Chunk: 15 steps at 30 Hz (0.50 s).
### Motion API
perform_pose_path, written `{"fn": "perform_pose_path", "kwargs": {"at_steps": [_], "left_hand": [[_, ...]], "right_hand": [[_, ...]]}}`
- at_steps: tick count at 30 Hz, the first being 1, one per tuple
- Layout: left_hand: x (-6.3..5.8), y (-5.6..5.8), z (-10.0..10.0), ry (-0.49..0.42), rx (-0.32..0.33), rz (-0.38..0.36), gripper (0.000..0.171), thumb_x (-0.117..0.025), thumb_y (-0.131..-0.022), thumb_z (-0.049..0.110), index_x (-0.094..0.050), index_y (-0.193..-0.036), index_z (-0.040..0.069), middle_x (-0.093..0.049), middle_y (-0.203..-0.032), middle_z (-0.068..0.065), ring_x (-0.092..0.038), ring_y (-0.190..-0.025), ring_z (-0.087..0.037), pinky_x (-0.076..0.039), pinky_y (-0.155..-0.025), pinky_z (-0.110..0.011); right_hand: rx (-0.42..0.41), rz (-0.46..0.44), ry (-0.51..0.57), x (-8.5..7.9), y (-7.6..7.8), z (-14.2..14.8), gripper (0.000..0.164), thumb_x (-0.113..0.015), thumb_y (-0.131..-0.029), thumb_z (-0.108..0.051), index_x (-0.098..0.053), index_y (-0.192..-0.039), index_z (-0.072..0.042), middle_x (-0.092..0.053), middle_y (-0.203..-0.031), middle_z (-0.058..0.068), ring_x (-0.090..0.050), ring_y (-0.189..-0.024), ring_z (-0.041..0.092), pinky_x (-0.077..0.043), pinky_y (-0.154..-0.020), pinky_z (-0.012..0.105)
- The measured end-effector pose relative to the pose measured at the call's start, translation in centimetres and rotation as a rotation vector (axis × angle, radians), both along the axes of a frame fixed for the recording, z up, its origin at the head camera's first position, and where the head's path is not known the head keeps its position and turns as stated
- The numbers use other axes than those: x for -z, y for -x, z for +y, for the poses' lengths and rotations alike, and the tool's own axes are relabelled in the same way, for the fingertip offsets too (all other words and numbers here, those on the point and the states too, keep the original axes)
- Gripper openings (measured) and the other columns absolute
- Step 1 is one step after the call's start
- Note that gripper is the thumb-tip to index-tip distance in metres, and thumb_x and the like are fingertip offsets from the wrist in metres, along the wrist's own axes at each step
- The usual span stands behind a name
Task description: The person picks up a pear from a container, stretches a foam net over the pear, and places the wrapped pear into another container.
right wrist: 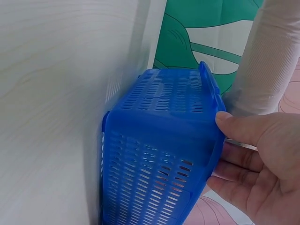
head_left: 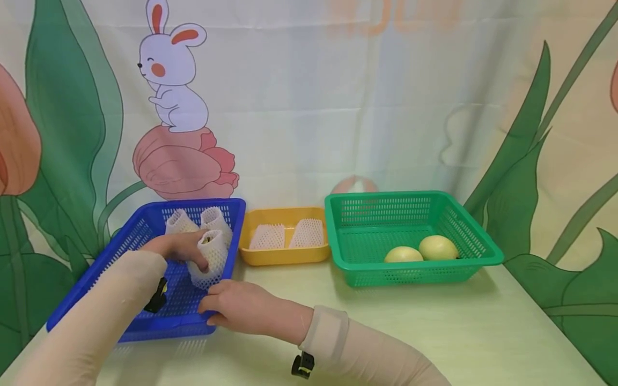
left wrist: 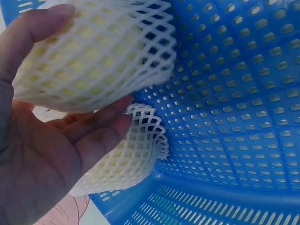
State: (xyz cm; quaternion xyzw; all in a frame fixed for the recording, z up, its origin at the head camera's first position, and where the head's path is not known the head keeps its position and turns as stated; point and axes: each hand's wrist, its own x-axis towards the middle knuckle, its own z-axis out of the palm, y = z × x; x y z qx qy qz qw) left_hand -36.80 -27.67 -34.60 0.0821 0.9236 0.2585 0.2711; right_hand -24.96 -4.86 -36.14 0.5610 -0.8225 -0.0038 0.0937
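Observation:
My left hand (head_left: pixel 181 247) reaches into the blue basket (head_left: pixel 166 325) and grips a pale yellow fruit in a white foam net (head_left: pixel 218 257). In the left wrist view the thumb lies on one side of this netted fruit (left wrist: pixel 89 61) and the fingers on the other. Behind it in the basket stand another netted fruit (head_left: pixel 179 221) and a third netted fruit (head_left: pixel 215 217), both partly hidden. With thumb and fingers my right hand (head_left: pixel 241 308) pinches the basket's rim at its front right corner; the right wrist view shows the right hand (right wrist: pixel 265 159) on that rim.
A yellow tray (head_left: pixel 285 257) with foam nets (head_left: pixel 307 234) stands between the two baskets. The green basket (head_left: pixel 338 254) on the right holds two bare pale yellow fruits (head_left: pixel 438 247). A printed curtain (head_left: pixel 289 107) hangs behind the table (head_left: pixel 405 316).

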Motion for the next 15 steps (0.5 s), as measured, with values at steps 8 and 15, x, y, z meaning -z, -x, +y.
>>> {"fn": "perform_pose_path", "kwargs": {"at_steps": [8,15], "left_hand": [[0.92,0.04,0.3,0.094,-0.029,0.003,0.108,-0.084,-0.073,0.013,-0.013,-0.154,-0.001,-0.037,-0.147,-0.035,-0.045,-0.132,-0.054,-0.046,-0.101,-0.075],[0.44,-0.27,-0.04,0.07,-0.026,-0.035,0.109,-0.082,-0.078,0.015,-0.008,-0.156,-0.002,-0.029,-0.152,-0.036,-0.035,-0.139,-0.057,-0.036,-0.109,-0.079]], "right_hand": [[0.019,-0.008,0.007,-0.01,-0.28,0.04,0.026,-0.065,-0.101,-0.032,-0.072,-0.124,-0.024,-0.072,-0.117,-0.011,-0.064,-0.113,0.003,-0.048,-0.099,0.01],[0.012,-0.024,0.005,0.1,-0.28,0.17,0.026,-0.064,-0.102,-0.031,-0.071,-0.126,-0.023,-0.072,-0.12,-0.01,-0.064,-0.116,0.004,-0.048,-0.101,0.01]]}}
